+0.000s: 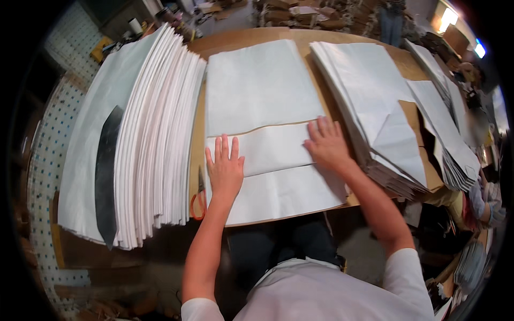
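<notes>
Both left hand (225, 174) and right hand (327, 147), wide-fingered, flat on the folded white sheet (273, 147).

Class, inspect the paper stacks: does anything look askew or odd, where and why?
Yes: right of the right hand, the white paper stack has a creased, skewed fold toward its near end, with brown paper showing beside it, unlike its smoother far end.

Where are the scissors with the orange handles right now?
In the head view, the scissors lie left of centre on the table, between the tall white stack and the person's left hand.
</notes>
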### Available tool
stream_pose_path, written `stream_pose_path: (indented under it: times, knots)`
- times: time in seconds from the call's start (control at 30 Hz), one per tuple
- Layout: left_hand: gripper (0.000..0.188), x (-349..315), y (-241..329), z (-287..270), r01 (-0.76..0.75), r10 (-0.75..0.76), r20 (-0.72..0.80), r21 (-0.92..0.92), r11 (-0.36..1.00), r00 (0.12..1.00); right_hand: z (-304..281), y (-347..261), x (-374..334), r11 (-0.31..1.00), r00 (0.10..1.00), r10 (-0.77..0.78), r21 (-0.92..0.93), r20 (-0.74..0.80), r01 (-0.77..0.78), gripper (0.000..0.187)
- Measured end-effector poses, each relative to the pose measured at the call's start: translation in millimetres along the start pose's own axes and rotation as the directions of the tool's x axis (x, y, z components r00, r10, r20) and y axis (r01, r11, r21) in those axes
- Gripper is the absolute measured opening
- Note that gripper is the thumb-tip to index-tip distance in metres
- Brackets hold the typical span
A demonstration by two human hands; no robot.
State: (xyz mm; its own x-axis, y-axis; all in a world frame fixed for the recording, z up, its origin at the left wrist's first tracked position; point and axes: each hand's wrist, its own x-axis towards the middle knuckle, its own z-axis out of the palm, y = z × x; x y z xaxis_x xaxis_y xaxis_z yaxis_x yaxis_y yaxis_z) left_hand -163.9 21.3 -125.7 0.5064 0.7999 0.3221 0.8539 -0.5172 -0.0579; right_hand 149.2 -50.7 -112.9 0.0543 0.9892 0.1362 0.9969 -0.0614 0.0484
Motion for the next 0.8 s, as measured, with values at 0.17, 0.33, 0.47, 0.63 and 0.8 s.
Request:
stream_pose_path:
  times: [0.17,0.33,0.47,0.63,0.8]
  knots:
    - [0.055,-3.8,50.8,11.5,0.08,-0.054,0.083,-0.357,0.931,0.995,13.8,-105.4,9.2,0.902,0.946,-0.203,0.328,-0.254,0.281,0.057]
    - [0.057,-20.0,27.4,5.6,0.054,-0.019,0.19,-0.185,0.981,0.982,18.7,-91.2,-6.0,0.929,0.995,-0.073,0.358,-0.07,0.093,0.067]
    - [0.059,-31.5,-26.7,13.7,0.069,-0.039,0.19,-0.156,0.985,0.981,21.2,-24.8,-18.5,0.963,0.999,0.027,0.268,-0.024,-0.02,0.074]
    - [0.064,-39.8,-34.2,12.3,0.168,-0.113,0.232,-0.235,0.957,0.966,20.1,-6.7,-30.1,0.967,0.997,0.063,0.244,0.034,-0.069,0.077]
    - [0.068,-39.0,-25.6,16.7,0.183,-0.127,0.236,-0.231,0.956,0.963,28.6,-0.4,-35.2,0.956,0.996,0.09,0.278,0.024,-0.093,0.077]
